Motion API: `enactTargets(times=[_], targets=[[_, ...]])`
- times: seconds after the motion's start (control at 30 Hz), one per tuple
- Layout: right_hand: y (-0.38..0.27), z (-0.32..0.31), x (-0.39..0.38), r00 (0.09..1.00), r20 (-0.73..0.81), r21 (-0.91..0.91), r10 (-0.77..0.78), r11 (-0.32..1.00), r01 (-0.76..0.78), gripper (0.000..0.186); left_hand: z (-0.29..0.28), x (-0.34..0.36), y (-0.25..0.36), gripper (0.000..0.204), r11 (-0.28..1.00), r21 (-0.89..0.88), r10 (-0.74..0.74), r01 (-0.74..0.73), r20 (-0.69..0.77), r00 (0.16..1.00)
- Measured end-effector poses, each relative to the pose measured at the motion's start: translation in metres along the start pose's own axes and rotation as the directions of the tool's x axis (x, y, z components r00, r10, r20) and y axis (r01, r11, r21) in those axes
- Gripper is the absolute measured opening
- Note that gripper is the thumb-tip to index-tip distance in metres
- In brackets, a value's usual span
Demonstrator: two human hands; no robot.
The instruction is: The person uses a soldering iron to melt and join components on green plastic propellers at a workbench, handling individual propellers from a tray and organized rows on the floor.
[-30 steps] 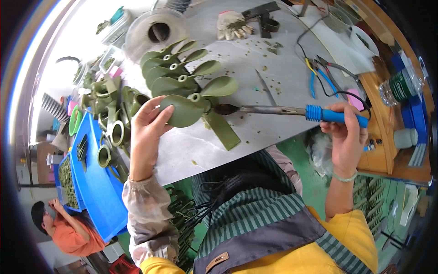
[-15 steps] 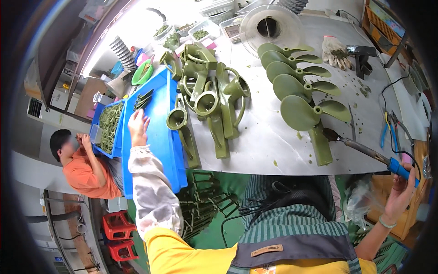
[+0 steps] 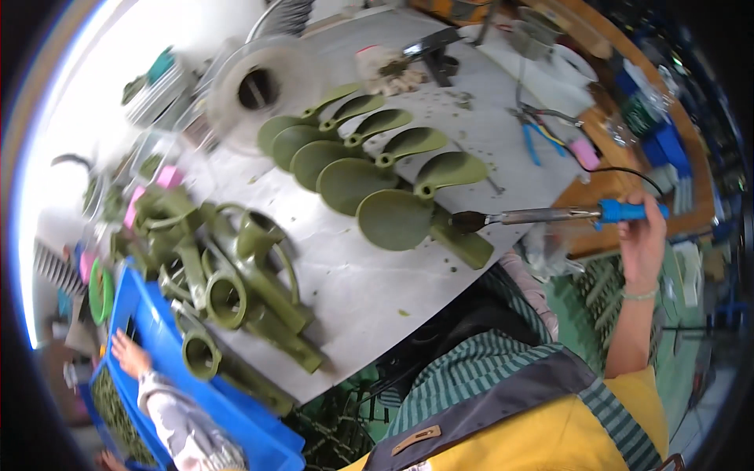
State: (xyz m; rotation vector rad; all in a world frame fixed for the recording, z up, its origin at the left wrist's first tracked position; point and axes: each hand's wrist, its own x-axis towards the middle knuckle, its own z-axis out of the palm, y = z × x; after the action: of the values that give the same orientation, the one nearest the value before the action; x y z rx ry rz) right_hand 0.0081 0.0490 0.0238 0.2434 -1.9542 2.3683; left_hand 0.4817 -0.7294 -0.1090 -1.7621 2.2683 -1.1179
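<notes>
Grasps a blue-handled iron (image 3: pixel 550 214) in the right hand (image 3: pixel 644 246) at three o'clock, with fingers wrapped around it. Points its tip (image 3: pixel 469 222) toward nine, perhaps touching the green propeller piece (image 3: pixel 393 221) at the dial's centre; too blurred to be sure. Holds the left hand (image 3: pixel 132 357) over a blue tray (image 3: pixel 251 432) at eight, with fingers spread, released. Faces pliers (image 3: pixel 531 146) at two.
</notes>
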Motion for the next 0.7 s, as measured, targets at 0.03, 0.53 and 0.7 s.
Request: enactTargets(times=[0.03, 0.53, 0.7], targets=[[-0.005, 0.001, -0.005, 1.0, -0.002, -0.01, 0.0, 1.0, 0.0, 0.029, -0.008, 0.003, 0.004, 0.059, 1.0, -0.005, 0.011, -0.011, 0.019, 1.0], [-0.01, -0.003, -0.019, 0.999, 0.042, 0.128, 0.012, 0.992, -0.017, 0.028, -0.112, -0.062, 0.096, 0.057, 0.698, -0.696, 0.115, -0.166, -0.121, 0.986], [-0.004, -0.012, -0.006, 0.989, 0.141, 0.228, 0.05, 0.97, -0.082, 0.028, -0.158, -0.091, 0.13, 0.057, 0.575, -0.791, 0.179, -0.21, -0.128, 0.975]])
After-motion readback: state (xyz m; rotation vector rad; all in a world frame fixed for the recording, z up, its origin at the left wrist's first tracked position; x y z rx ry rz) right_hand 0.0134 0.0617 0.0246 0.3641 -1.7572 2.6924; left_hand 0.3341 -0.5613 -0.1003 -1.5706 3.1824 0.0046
